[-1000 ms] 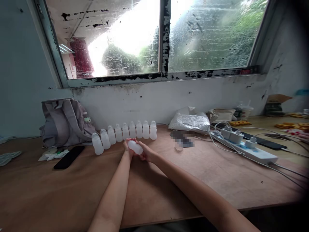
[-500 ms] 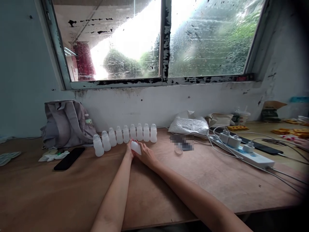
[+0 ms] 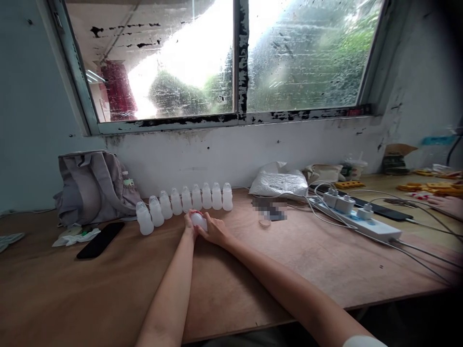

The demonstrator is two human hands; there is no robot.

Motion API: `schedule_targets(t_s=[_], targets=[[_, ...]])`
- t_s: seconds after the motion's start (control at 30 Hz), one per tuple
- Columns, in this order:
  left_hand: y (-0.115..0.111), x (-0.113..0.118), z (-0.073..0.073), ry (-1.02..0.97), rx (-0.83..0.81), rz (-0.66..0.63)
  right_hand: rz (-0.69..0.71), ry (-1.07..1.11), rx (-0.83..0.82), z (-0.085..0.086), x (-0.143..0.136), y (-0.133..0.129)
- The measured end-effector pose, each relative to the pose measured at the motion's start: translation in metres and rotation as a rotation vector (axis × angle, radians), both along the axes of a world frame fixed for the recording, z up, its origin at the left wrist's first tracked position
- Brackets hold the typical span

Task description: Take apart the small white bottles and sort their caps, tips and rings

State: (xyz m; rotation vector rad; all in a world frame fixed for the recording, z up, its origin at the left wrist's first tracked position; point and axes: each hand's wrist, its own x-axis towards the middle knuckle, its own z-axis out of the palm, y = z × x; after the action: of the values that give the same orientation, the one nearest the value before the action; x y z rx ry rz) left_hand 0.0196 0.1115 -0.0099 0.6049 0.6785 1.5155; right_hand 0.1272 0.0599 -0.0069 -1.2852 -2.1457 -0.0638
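Both hands meet low over the tabletop (image 3: 253, 270), just in front of the row of bottles (image 3: 184, 202). The left hand (image 3: 189, 222) and right hand (image 3: 214, 230) wrap one small bottle (image 3: 199, 220). It looks light, thin-walled and squeezable, so best held around the body.

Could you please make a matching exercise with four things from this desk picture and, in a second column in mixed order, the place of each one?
Things:
1. small white bottle
2. black phone
3. grey bag
4. power strip

Places:
a. against the wall, at the left end of the row of bottles
b. held between the left hand and the right hand
c. on the right of the table, with white chargers plugged in
d. flat on the table, in front of the bag

Pairs: 1-b, 2-d, 3-a, 4-c
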Motion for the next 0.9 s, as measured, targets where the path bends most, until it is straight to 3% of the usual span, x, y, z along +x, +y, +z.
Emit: schedule_targets(t_s=[0.1,0.23,0.33,0.53,0.73,0.8,0.9], targets=[[-0.003,0.0,0.003,-0.028,0.017,-0.027,0.022,0.187,-0.068,-0.005,0.005,0.009],[-0.007,0.004,0.006,-0.04,0.07,-0.212,-0.043,0.493,-0.163,-0.008,0.011,0.024],[-0.009,0.008,0.006,-0.016,0.07,-0.295,-0.046,0.568,-0.135,-0.008,0.012,0.031],[-0.008,0.009,0.006,-0.005,0.043,-0.21,0.04,0.271,0.17,-0.005,0.022,0.022],[-0.01,0.005,0.008,0.005,0.0,-0.154,0.111,-0.219,0.313,-0.001,0.087,0.004],[-0.011,0.004,0.007,0.013,-0.002,-0.148,0.073,-0.269,0.348,0.0,0.114,0.001],[-0.009,0.004,0.005,0.031,0.002,-0.145,-0.135,-0.236,0.398,-0.001,0.146,-0.001]])
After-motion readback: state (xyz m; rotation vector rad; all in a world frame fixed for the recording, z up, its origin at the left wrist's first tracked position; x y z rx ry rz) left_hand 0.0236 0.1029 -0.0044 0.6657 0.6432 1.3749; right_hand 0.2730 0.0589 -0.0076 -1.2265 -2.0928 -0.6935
